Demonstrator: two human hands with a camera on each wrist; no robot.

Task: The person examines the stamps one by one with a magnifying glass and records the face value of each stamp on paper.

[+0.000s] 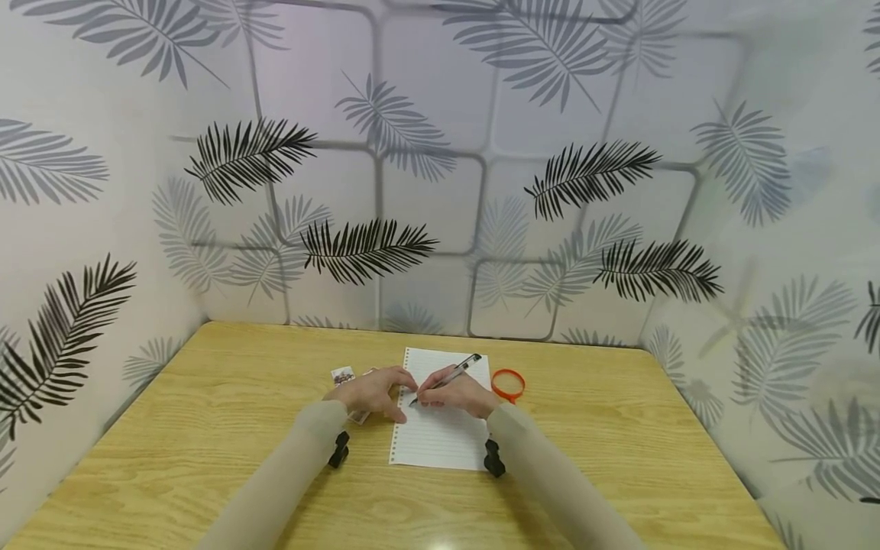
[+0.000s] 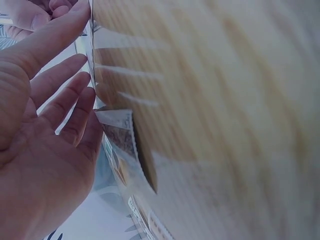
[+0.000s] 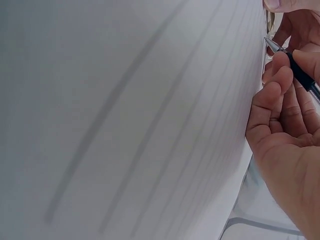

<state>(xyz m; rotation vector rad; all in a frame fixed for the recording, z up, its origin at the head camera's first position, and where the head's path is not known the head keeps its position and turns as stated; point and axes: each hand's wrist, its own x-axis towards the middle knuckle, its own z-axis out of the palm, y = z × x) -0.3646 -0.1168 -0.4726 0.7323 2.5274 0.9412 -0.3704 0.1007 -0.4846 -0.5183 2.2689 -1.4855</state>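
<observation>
A sheet of white lined paper (image 1: 440, 444) with a row of holes down its left side lies on the table. My right hand (image 1: 459, 394) rests on it and pinches a pen (image 1: 461, 370), its clear barrel slanting up to a dark cap end. In the right wrist view the metal tip of the pen (image 3: 302, 71) points at the paper's surface. My left hand (image 1: 371, 391) spreads its fingers over the sheet's left edge, with the thumb on the paper. Small printed cards (image 1: 342, 374) lie partly hidden under that hand; one card (image 2: 122, 131) has a raised corner in the left wrist view.
A red-orange ring with a short stem (image 1: 509, 383) lies just right of the paper. The wooden table (image 1: 172, 443) meets leaf-patterned walls (image 1: 440, 198) at the back and sides. Both wrists carry small black devices (image 1: 493, 458).
</observation>
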